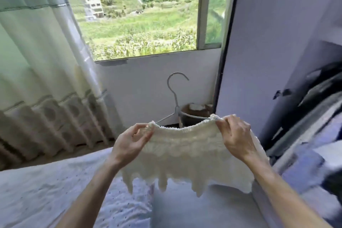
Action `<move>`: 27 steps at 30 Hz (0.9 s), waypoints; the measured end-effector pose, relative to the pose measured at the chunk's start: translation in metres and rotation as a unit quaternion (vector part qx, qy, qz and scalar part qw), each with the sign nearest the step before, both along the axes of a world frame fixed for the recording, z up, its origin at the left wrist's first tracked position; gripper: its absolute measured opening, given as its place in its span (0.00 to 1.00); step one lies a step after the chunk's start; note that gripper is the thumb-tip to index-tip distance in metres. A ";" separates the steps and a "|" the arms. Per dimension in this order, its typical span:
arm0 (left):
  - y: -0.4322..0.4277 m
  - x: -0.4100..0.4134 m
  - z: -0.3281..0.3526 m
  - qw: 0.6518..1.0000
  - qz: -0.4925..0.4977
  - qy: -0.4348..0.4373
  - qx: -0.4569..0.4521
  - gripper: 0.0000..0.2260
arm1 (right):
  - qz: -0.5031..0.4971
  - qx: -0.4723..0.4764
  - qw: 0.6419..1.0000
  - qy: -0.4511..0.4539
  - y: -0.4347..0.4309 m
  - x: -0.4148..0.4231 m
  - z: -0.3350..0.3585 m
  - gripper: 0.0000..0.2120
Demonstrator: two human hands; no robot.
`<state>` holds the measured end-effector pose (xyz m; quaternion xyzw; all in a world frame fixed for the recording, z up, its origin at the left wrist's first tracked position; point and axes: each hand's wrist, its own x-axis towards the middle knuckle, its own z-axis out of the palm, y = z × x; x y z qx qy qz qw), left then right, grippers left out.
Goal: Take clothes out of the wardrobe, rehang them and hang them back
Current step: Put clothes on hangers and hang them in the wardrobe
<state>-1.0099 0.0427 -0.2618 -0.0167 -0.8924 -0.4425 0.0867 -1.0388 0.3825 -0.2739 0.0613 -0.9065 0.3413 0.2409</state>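
Both hands pinch the top edge of a cream knitted top [187, 151], held up flat over a bed. Seen from the head camera, the left hand [132, 141] has thumb and curled fingers closed on the left shoulder of the knit. The right hand [235, 135] grips the right shoulder the same way. A thin pale wire hanger [175, 101] rises from the neckline. Its two arms run into the knit at each shoulder, and its hook points up, hanging on nothing. The scalloped hem of the top hangs free above the white eyelet bedsheet [46, 187].

Behind the hanger, below the window [138, 16], stands a round brown bin [199, 114] with something white inside; what it is cannot be made out. At the right, past a pale wardrobe door [259, 46], the open wardrobe holds dark clothes [320, 87], blurred. A pale curtain [37, 61] hangs at the left.
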 end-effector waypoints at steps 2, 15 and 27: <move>0.030 -0.038 0.004 0.997 -0.073 -0.030 -0.001 0.09 | -0.055 -0.007 0.998 -0.013 0.043 0.000 -0.004 0.11; 0.251 -0.176 0.043 0.813 -0.542 -0.208 0.047 0.19 | -0.336 -0.071 0.934 -0.097 0.219 0.075 -0.032 0.07; 0.420 -0.140 0.028 0.668 -0.668 -0.297 0.138 0.15 | -0.560 -0.057 0.813 -0.147 0.290 0.172 -0.038 0.11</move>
